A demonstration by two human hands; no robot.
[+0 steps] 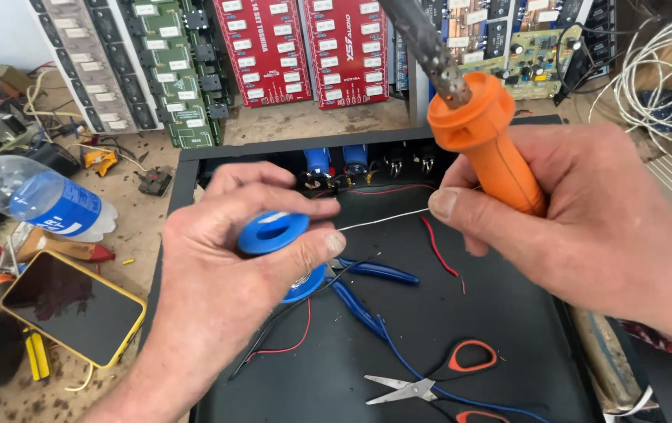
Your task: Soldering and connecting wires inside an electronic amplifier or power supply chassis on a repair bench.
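Spool [275,233] in left hand [226,290]; right hand [586,227] w/ soldering iron [483,133], pinching solder wire [387,220].

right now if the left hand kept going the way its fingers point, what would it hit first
Most likely the right hand: the left hand, holding the blue solder spool, points right along the drawn-out solder wire towards the right thumb. Depth is unclear.

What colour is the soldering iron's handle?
Orange; the soldering iron handle shows clearly in the head view.
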